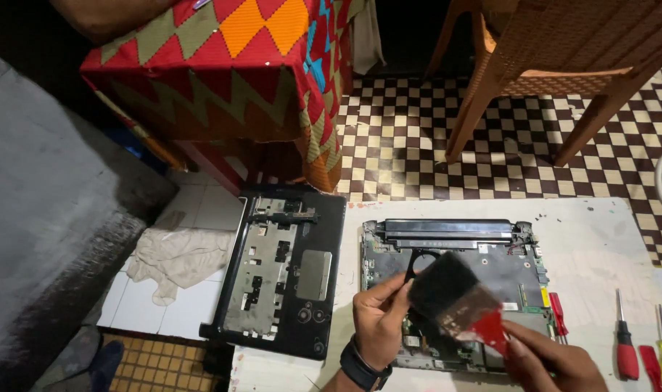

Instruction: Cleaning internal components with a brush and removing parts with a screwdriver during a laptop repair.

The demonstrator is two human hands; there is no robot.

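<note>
Over opened laptop base (483, 268): right hand (556, 363) grips red-handled, black-bristled brush (454, 297); left hand (378, 319) pinches bristles.

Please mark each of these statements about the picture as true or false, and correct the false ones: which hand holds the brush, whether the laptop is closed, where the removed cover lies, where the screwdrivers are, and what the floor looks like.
1. The right hand holds a paintbrush with a red handle. True.
2. The laptop base is closed. False: it lies open, with its circuit board showing.
3. The removed black cover lies left of the laptop base. True.
4. The screwdrivers lie on the white cloth. False: they lie on the white table, right of the laptop base.
5. The left hand touches the brush bristles. True.
6. The floor is plain grey. False: it is brown-and-white checkered.
</note>
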